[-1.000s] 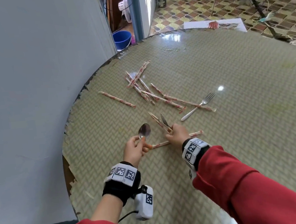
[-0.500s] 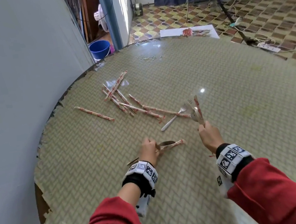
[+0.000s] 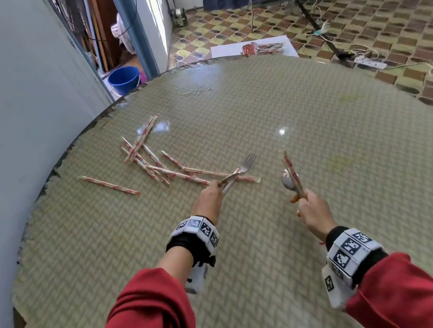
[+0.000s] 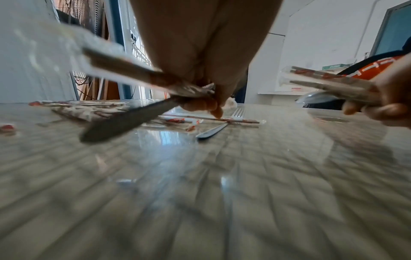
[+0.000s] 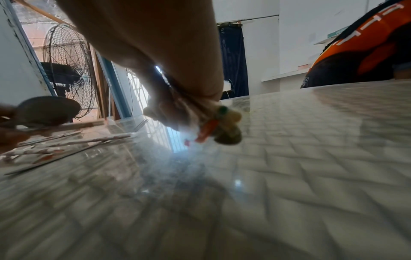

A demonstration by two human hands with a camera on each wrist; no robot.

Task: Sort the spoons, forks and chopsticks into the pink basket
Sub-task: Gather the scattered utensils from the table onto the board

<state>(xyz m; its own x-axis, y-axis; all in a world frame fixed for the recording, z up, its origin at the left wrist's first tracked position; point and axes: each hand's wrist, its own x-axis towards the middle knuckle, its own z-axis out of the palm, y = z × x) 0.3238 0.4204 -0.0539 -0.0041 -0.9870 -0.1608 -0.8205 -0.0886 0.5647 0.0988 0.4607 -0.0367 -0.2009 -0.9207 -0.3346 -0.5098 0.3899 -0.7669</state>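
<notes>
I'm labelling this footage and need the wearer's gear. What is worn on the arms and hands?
Both arms wear red sleeves. Each wrist carries a black band with white blocks of black square markers and a white camera unit underneath. The left hand and right hand are bare.

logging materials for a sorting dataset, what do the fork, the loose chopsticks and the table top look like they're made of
Fork: polished metal, probably stainless steel; silver-grey with bright glints on tines and handle.
Loose chopsticks: pale sticks, likely wood or bamboo, in thin red-printed sleeves; the see-through sleeve ends suggest plastic film, though partly paper is possible.
Table top: woven-look mat pattern under a glossy clear layer, glass or plastic; it reflects lights and windows.
</notes>
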